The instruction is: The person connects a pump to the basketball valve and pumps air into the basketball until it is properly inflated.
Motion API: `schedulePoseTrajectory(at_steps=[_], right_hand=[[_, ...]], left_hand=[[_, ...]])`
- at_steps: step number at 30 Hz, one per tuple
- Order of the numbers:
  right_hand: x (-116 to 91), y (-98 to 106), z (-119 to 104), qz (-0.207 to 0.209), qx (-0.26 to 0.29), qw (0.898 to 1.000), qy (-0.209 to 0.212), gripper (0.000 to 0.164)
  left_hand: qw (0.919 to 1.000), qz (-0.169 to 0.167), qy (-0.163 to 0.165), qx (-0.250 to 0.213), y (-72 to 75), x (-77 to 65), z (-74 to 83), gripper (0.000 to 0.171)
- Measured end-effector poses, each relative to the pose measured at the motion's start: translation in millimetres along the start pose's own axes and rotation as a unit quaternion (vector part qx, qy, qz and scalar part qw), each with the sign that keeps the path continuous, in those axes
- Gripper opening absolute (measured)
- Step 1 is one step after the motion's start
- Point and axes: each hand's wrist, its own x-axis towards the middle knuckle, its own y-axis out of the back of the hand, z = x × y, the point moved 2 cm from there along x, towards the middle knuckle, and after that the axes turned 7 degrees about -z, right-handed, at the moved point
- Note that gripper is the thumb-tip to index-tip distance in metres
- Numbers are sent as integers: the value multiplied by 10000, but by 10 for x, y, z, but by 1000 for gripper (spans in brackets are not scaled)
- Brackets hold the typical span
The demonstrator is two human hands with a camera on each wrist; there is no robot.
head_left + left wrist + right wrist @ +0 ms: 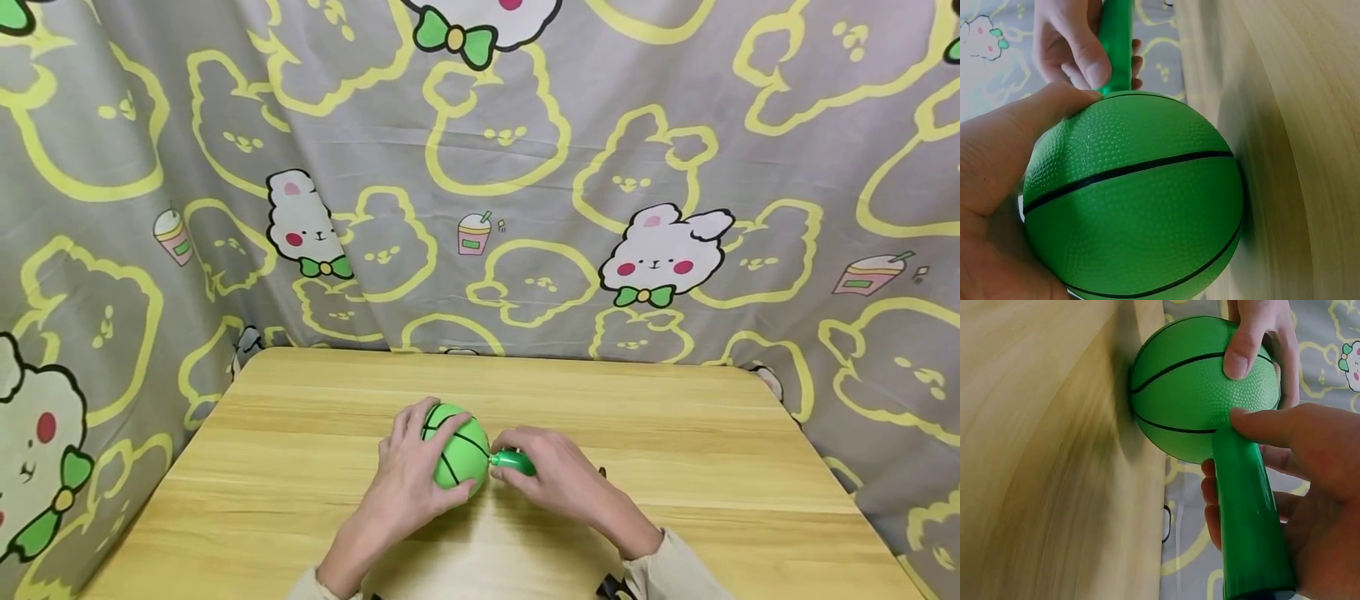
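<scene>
A small green toy basketball [467,454] with black lines rests on the wooden table. My left hand [411,467] grips it from the left, fingers over the top and thumb on the near side. In my right hand [555,471] is a green ball pump [514,462], pinched near its front end between thumb and fingers. The pump's thin metallic tip meets the ball's right side; whether it is inside the ball I cannot tell. From the right wrist view the pump [1250,512] is a smooth tube with a dark rear end, its front against the ball [1191,394].
The light wooden table [300,400] reaches back to a grey curtain [540,208] printed with yellow outlines and white cartoon heads. Curtain also hangs along both sides. A dark strap piece [615,587] sits by my right sleeve.
</scene>
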Motion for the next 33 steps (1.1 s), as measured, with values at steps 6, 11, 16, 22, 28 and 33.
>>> schedulePoseTrajectory(at_steps=[6,11,16,22,28,33], right_hand=[[38,-56,9,417,-72,9991,44,12],[55,-90,20,671,-65,9977,67,16],[67,-99,31,694,58,9975,152,18],[73,-115,42,769,-20,9968,210,22],[74,-143,35,829,-231,9959,282,23],[51,-165,27,765,-303,9965,143,23]], left_hand=[[10000,-78,-10,16,-12,9,27,78],[10000,-93,-20,1,-17,21,40,78],[9998,-148,-85,83,-16,45,51,78],[9997,-167,-141,103,-14,62,56,78],[9998,-148,-102,130,-13,36,27,79],[9998,-136,-86,115,-27,5,16,78]])
